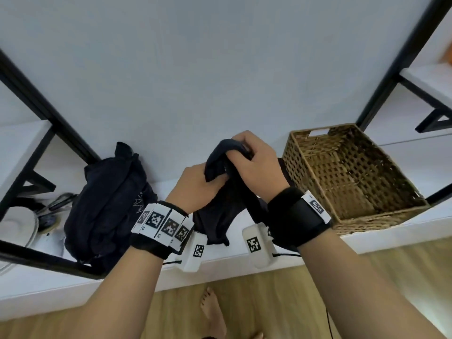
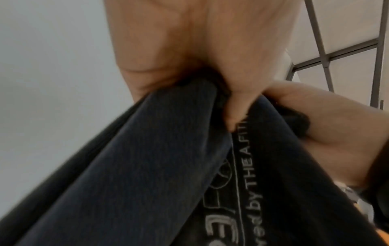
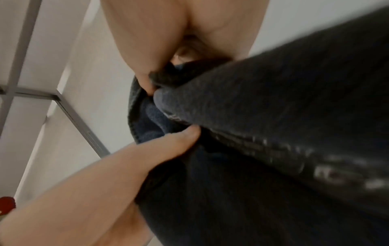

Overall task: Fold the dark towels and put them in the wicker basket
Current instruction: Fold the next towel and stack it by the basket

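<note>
White shelf (image 1: 381,237) holds a wicker basket (image 1: 352,172). Left of the basket, both the left hand (image 1: 195,185) and right hand (image 1: 256,162) clutch one dark towel (image 1: 220,214); a dark pile (image 1: 107,204) sits farther left.

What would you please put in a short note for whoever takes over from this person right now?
Left hand: grips the towel.
Right hand: grips the same towel at its top.
Towel hangs bunched between both hands above the shelf, not yet folded.
Pile of dark towels lies to the left on the shelf, unfolded.
Basket stands to the right, with no towel in it.
Left: fold the held towel, basket it, then the pile.
</note>
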